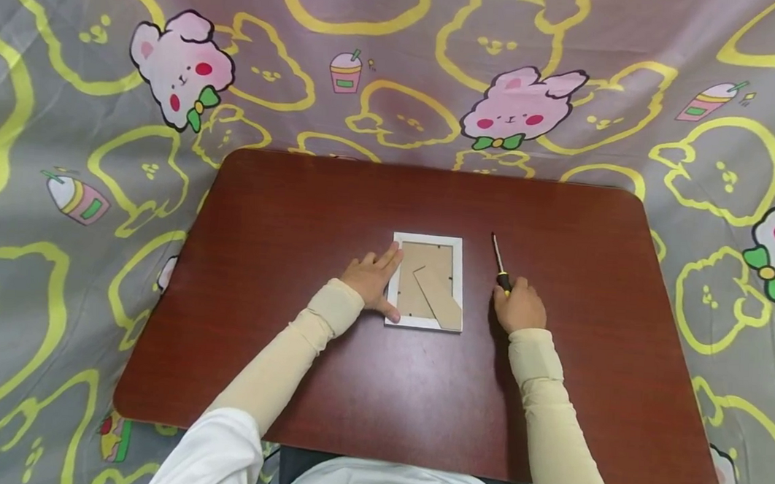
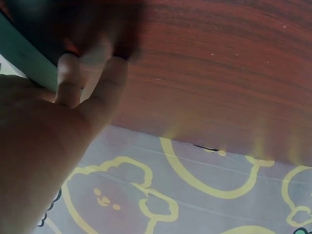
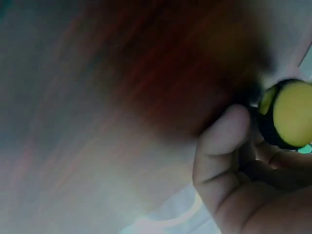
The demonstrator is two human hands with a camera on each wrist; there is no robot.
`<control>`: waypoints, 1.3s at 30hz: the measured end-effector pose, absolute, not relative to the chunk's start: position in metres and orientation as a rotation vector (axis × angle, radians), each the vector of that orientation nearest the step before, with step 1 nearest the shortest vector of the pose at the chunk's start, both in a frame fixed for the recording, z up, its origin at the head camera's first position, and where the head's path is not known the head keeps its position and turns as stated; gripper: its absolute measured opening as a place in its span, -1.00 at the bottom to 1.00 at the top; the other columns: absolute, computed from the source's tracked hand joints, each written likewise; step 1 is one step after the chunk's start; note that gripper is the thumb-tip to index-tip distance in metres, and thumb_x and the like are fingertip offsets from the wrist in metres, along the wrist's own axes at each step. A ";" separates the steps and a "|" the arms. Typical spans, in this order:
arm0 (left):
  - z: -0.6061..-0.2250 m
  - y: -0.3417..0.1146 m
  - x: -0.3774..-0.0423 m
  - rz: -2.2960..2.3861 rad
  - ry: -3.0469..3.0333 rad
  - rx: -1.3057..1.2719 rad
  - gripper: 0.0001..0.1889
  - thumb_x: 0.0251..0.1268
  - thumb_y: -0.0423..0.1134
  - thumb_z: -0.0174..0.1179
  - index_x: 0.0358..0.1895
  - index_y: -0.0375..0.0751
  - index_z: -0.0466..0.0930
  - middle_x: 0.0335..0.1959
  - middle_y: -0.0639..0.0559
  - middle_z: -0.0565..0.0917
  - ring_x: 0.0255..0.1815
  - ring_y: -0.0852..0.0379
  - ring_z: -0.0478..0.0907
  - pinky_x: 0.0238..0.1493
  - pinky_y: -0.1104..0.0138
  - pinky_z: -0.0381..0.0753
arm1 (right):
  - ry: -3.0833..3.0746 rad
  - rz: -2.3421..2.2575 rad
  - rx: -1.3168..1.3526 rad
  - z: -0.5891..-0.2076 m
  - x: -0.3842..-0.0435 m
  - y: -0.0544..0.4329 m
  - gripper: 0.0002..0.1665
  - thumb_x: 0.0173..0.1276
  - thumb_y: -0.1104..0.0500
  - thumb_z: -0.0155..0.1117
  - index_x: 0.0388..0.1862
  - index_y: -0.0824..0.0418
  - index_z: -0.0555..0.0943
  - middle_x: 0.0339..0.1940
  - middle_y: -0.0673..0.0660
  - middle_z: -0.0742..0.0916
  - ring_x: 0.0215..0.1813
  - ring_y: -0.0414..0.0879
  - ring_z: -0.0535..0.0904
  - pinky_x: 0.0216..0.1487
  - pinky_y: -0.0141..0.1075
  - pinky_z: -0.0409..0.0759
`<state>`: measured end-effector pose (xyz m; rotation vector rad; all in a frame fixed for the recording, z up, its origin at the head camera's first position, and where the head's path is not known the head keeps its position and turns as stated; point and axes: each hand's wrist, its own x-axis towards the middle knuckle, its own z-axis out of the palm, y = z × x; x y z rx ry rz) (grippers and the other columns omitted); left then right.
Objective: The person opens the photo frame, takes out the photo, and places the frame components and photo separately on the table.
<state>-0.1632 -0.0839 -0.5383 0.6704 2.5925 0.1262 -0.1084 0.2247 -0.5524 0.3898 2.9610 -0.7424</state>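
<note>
A white picture frame (image 1: 430,240) lies face down on the table, showing its tan backing board (image 1: 414,287) and a slanted stand leg (image 1: 436,297). Along the frame's left side rests my left hand (image 1: 371,279), fingers spread and thumb by the lower left corner. To the right of the frame, my right hand (image 1: 522,307) grips a screwdriver (image 1: 503,280) by its black and yellow handle, shaft pointing away from me. The right wrist view has the yellow handle end (image 3: 293,114) beside my curled fingers (image 3: 225,136); much there is blurred.
The reddish-brown table (image 1: 284,215) has rounded corners. A grey curtain (image 1: 397,52) with yellow outlines and cartoon rabbits hangs close behind and along both sides of it. Small dark tabs sit around the edge of the backing board.
</note>
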 end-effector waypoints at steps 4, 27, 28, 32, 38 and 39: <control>-0.537 -0.086 -0.163 0.117 2.590 0.670 0.55 -0.36 0.52 0.44 0.66 -0.02 -0.37 0.66 0.06 -0.37 0.45 -0.12 0.16 0.38 -0.16 0.22 | 2.947 -0.888 0.375 -0.551 -0.110 0.233 -0.47 0.56 0.03 -0.05 0.15 0.50 0.40 -0.13 0.61 0.63 -0.03 0.54 0.56 0.00 0.30 0.44; -0.539 -0.086 -0.157 0.107 2.584 0.658 0.55 -0.36 0.53 0.43 0.66 -0.01 -0.37 0.66 0.06 -0.34 0.46 -0.12 0.15 0.38 -0.14 0.22 | 2.863 -0.885 -0.599 -0.534 -0.107 0.226 -0.80 0.38 -0.04 0.35 -0.22 0.06 0.67 -0.60 -0.09 0.58 -0.53 -0.12 0.44 -0.45 -0.20 0.42; -0.539 -0.086 -0.157 0.108 2.584 0.659 0.55 -0.36 0.53 0.43 0.66 -0.01 -0.37 0.66 0.06 -0.34 0.45 -0.12 0.15 0.38 -0.15 0.21 | 2.846 -0.867 -0.638 -0.535 -0.107 0.225 -0.80 0.37 -0.05 0.35 -0.27 0.05 0.66 -0.63 -0.11 0.55 -0.55 -0.15 0.42 -0.48 -0.21 0.40; -0.538 -0.085 -0.158 0.099 2.579 0.658 0.55 -0.36 0.54 0.42 0.66 0.00 -0.40 0.66 0.06 -0.37 0.45 -0.10 0.15 0.39 -0.14 0.20 | 2.789 -0.789 -0.746 -0.537 -0.110 0.221 -0.78 0.37 -0.07 0.34 -0.38 0.00 0.61 -0.66 -0.19 0.49 -0.57 -0.21 0.40 -0.50 -0.24 0.39; -0.540 -0.084 -0.161 0.098 2.582 0.652 0.57 -0.40 0.55 0.43 0.66 0.01 -0.41 0.65 0.08 -0.38 0.42 -0.08 0.17 0.36 -0.13 0.23 | 2.698 -0.771 -0.791 -0.536 -0.115 0.219 -0.81 0.38 -0.04 0.34 -0.39 -0.01 0.63 -0.61 -0.20 0.54 -0.52 -0.23 0.43 -0.45 -0.24 0.42; -0.540 -0.084 -0.161 0.100 2.584 0.652 0.58 -0.40 0.54 0.43 0.66 0.01 -0.41 0.65 0.08 -0.38 0.42 -0.08 0.17 0.36 -0.14 0.23 | 2.685 -0.777 -0.795 -0.535 -0.116 0.219 -0.81 0.38 -0.04 0.34 -0.38 -0.01 0.63 -0.60 -0.20 0.54 -0.51 -0.23 0.43 -0.44 -0.24 0.43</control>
